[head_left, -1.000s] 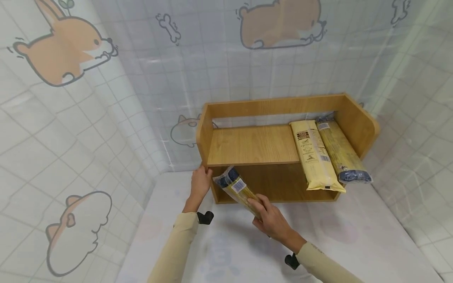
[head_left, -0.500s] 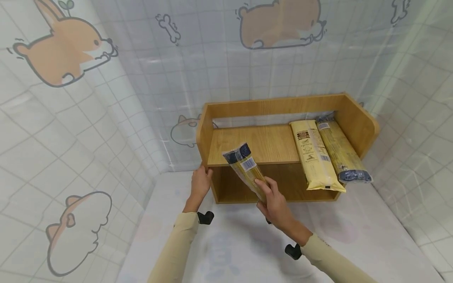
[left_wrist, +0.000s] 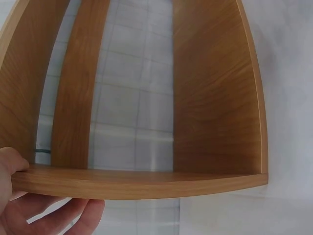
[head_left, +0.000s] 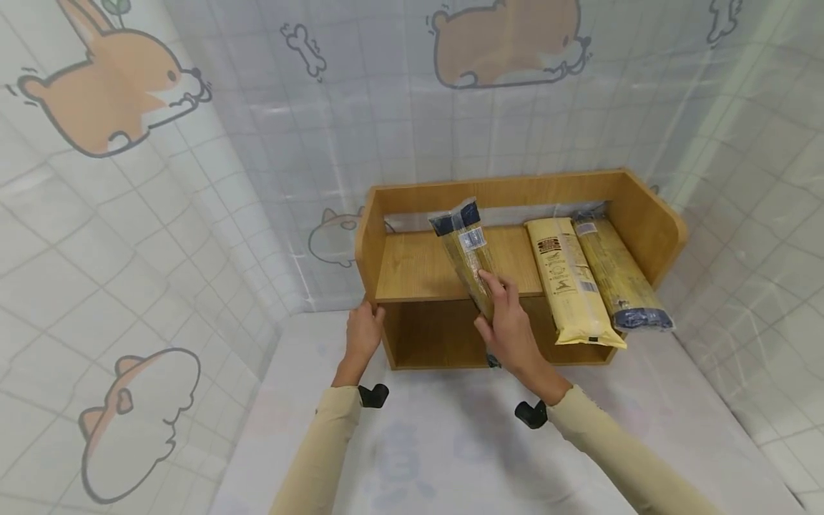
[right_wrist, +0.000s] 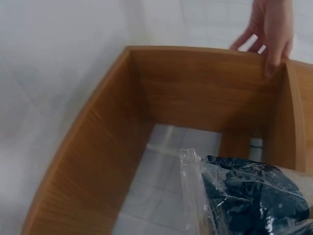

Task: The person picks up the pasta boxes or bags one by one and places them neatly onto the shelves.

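My right hand [head_left: 511,332] holds a long clear-wrapped pack of spaghetti [head_left: 468,254] with dark blue ends and a barcode label. The pack slants up and left, its far end overlapping the upper board of the wooden shelf [head_left: 412,265] in the head view. In the right wrist view the near, dark end of the pack [right_wrist: 249,196] shows in front of the lower compartment. My left hand [head_left: 364,332] grips the shelf's left side panel. In the left wrist view its thumb lies on the inner face, with the fingers [left_wrist: 63,215] round the outside.
On the right of the upper board lie a cream-coloured printed pack [head_left: 573,286] and another spaghetti pack [head_left: 621,268], side by side, their ends jutting past the front edge. The shelf stands on a white-covered table [head_left: 412,443], with tile-patterned sheets [head_left: 322,136] behind and beside it.
My right hand has lifted the spaghetti pack up and slightly right, from the front of the lower compartment to over the upper board. The left hand has stayed on the side panel.
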